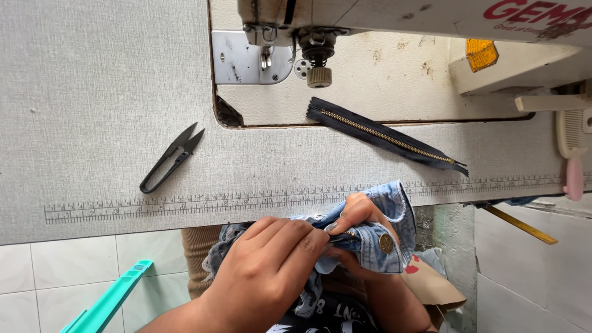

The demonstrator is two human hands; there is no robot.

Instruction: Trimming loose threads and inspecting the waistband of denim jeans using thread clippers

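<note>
Both of my hands hold a piece of light blue denim [388,203] with a brass button [386,243], just below the front edge of the sewing table [92,92]. My left hand [265,271] pinches the fabric from the left. My right hand [361,216] grips the waistband part near the button, thumb on top. A dark zipper with gold teeth [385,135] lies diagonally on the table beyond my hands. Black thread snips [169,159] rest to the left on the table.
The sewing machine [320,37] with its needle plate [243,58] stands at the back. A ruler strip [185,206] runs along the table's front edge. A pink-handled comb [573,154] lies at the right edge. A teal plastic piece [108,302] is at lower left over tiled floor.
</note>
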